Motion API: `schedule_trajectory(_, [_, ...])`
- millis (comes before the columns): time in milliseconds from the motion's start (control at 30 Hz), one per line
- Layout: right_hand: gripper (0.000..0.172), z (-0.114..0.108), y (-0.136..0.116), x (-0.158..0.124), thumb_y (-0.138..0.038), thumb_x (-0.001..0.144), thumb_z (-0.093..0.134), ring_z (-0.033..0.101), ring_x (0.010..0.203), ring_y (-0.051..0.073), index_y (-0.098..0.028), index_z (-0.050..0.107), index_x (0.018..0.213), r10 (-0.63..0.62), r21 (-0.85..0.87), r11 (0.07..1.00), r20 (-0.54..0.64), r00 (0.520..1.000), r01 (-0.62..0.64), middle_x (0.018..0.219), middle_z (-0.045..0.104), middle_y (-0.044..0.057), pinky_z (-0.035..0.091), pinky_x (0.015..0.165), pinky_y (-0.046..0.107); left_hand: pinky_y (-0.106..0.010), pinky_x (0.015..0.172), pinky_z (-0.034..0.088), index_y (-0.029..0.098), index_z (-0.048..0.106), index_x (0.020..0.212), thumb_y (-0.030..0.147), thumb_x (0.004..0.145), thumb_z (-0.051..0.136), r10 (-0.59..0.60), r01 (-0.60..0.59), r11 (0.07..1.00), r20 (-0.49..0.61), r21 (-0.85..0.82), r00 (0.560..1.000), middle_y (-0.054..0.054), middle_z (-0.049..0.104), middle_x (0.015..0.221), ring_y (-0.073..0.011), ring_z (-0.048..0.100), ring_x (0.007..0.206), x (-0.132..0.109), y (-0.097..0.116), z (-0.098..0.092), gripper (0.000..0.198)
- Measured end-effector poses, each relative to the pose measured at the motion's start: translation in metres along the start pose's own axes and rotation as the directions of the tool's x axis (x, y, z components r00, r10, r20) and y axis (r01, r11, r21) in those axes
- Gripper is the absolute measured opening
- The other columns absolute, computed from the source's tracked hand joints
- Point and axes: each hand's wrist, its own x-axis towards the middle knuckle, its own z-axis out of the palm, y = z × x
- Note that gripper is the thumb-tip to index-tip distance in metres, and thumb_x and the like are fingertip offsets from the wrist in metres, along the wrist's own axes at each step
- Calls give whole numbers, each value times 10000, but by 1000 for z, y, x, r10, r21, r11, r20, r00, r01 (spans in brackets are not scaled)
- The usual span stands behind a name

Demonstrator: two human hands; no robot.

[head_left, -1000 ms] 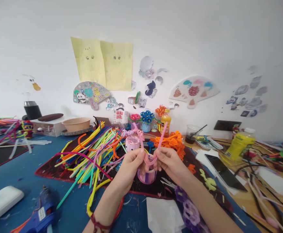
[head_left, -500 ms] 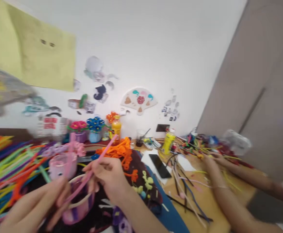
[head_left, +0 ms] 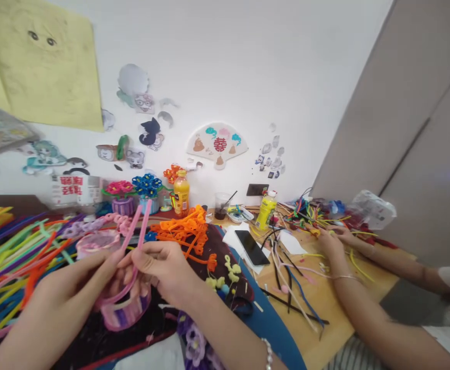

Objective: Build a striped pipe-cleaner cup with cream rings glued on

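A pink pipe cleaner (head_left: 144,225) is bent into a loop, with both its ends sticking up side by side. My left hand (head_left: 80,285) is closed on it, fingers pinching near where the ends meet. Close beside it, my right hand (head_left: 166,270) pinches the same pipe cleaner. Directly under my hands stands a small pink and purple striped pot (head_left: 122,314), its rim partly hidden by fingers. I cannot tell whether the loop touches the rim. Just behind my left hand is a second pink pot (head_left: 97,241).
Colourful pipe cleaners (head_left: 20,267) spread at left. Orange pipe-cleaner flowers (head_left: 186,231) lie behind my right hand. An orange drink bottle (head_left: 181,194), a yellow bottle (head_left: 266,210) and a phone (head_left: 251,247) stand or lie further back. Another person's hands (head_left: 330,241) work at right.
My hands have come together. The pink pipe cleaner, slanting through my right hand before, now curves in a loop with its two ends upright side by side.
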Motion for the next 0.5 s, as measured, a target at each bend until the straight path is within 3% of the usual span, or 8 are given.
schedule_trajectory(67, [475, -2, -2, 0, -588, 614, 820, 548, 413, 84, -137, 747, 745, -13, 1, 1000, -34, 999, 14, 552, 595, -15, 358, 360, 180, -267, 528, 441, 228, 631, 562, 643, 637, 575, -15, -2, 991, 127, 134, 992, -11, 632, 572, -225, 585, 597, 5, 17, 7, 425])
schedule_trajectory(100, [476, -3, -3, 0, -583, 619, 821, 541, 408, 78, -132, 740, 747, -18, -4, 1000, -51, 999, 18, 554, 601, -16, 356, 364, 181, -253, 503, 408, 221, 601, 546, 637, 662, 532, -6, -18, 984, 134, 175, 991, -5, 594, 532, -206, 556, 562, 6, 23, 11, 437])
schedule_trajectory(267, [453, -11, -3, -2, -551, 687, 797, 522, 386, 59, -113, 733, 785, -30, -23, 999, -51, 998, 29, 505, 579, -35, 324, 367, 173, -220, 452, 320, 199, 602, 587, 614, 734, 437, 12, -28, 975, 72, 222, 997, 32, 475, 454, -136, 420, 450, -2, 27, 20, 471])
schedule_trajectory(500, [420, -11, -2, -3, -540, 754, 745, 498, 365, 45, -123, 730, 803, -12, -84, 996, -94, 995, 4, 491, 559, -53, 315, 360, 158, -210, 440, 328, 189, 690, 671, 589, 740, 488, 44, -49, 978, 29, 201, 999, 30, 526, 484, -116, 397, 433, -13, 17, 13, 454])
